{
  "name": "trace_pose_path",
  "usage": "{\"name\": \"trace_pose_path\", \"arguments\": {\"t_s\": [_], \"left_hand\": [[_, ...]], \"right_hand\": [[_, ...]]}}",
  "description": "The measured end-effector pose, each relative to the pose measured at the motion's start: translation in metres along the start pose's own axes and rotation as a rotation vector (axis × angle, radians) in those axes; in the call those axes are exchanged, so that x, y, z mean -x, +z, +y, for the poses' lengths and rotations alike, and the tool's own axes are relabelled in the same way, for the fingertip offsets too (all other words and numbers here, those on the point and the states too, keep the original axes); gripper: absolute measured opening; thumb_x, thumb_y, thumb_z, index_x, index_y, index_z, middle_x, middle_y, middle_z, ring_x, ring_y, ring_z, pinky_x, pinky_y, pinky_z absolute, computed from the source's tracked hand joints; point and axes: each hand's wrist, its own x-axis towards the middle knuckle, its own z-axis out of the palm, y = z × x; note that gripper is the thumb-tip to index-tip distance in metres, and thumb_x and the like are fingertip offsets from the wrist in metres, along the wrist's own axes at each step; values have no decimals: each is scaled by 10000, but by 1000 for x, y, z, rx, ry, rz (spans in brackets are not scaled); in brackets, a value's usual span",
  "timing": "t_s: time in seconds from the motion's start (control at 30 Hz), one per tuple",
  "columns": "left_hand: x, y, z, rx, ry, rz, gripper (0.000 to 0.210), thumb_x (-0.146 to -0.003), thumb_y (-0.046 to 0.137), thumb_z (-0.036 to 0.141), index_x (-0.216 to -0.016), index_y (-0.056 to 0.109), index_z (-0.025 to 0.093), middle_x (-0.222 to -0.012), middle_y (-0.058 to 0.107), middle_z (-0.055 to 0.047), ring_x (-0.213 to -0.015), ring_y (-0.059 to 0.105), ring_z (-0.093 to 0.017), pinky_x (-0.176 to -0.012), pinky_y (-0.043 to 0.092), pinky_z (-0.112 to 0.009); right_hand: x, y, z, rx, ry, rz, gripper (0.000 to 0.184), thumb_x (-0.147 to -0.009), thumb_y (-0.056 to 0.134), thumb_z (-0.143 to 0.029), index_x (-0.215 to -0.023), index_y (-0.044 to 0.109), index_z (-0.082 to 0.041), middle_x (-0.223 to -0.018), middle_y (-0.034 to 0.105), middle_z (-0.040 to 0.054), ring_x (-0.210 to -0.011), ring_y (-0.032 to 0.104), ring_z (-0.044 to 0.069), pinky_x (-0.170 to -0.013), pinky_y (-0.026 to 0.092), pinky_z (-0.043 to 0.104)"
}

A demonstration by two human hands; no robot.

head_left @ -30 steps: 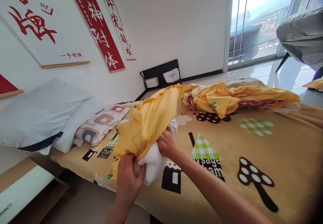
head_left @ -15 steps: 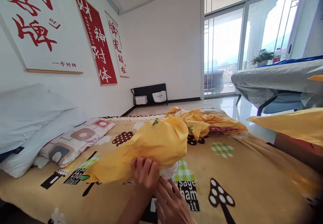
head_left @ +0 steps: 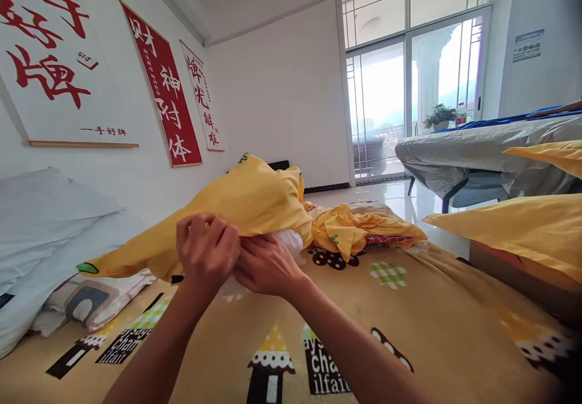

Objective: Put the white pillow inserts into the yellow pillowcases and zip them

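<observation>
A yellow cushion (head_left: 245, 198) with a green tip at its left end, shaped rather like a banana, is held up above the bed in both hands. My left hand (head_left: 207, 246) is closed round its near edge. Close beside it, my right hand (head_left: 268, 264) has its fingers bent onto the same edge, with fingertips partly hidden behind the left hand. White material (head_left: 291, 240) shows beneath the yellow fabric, just past my right hand. Crumpled yellow fabric pieces (head_left: 345, 228) with small green marks lie on the bed behind it.
A tan patterned blanket (head_left: 227, 343) covers the bed. White pillows (head_left: 54, 228) and a patterned pillow (head_left: 86, 304) lie at left. On the right are more yellow pieces (head_left: 513, 222) above a cardboard box (head_left: 509, 267). Farther back stands a covered table (head_left: 468, 143) with a chair.
Both hands have lifted the cushion off the bed and moved it up and left. My right hand has come from below the cushion to its edge. The view has shifted slightly.
</observation>
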Motion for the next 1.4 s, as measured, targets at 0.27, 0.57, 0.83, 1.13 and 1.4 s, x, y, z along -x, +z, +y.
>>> {"name": "trace_pose_path", "arguments": {"t_s": [0.27,0.57,0.83,1.13,1.4], "left_hand": [[45,-37,-44,-47,-98,102,271,-513,406,-43,-578,344,213,-559,356,21,-589,352,-146,-609,258,-303],[33,-38,-29,35,-51,240,267,-508,412,-42,-587,365,208,-577,330,34,-577,352,-123,-618,277,-296],[8,-86,-22,-94,-657,-10,227,-563,463,22,-574,333,208,-585,321,26,-569,281,-129,-597,223,-304],[99,-36,27,52,-559,-427,128,-762,476,86,-776,506,209,-762,562,-28,-739,527,-192,-646,391,-288],[140,4,44,291,-544,-595,212,-883,427,139,-956,620,189,-903,668,-58,-842,641,-191,-702,488,-293]], "right_hand": [[128,22,-2,136,528,313,766,-828,588,-361,-1470,232,-142,-1416,429,196,-1327,371,301,-1001,340,451],[65,29,21,211,772,419,468,-794,478,-229,-1246,510,-110,-1053,647,142,-973,556,266,-891,296,406],[-49,-63,50,275,575,181,306,-939,370,-96,-1004,656,-184,-934,684,34,-873,546,170,-835,251,331],[-7,-39,41,260,437,-150,241,-777,484,-7,-766,661,-169,-740,665,31,-743,514,158,-767,275,323],[70,-42,47,413,601,-631,341,-901,369,-57,-1001,682,-148,-992,680,138,-1029,564,270,-901,336,432]]}}
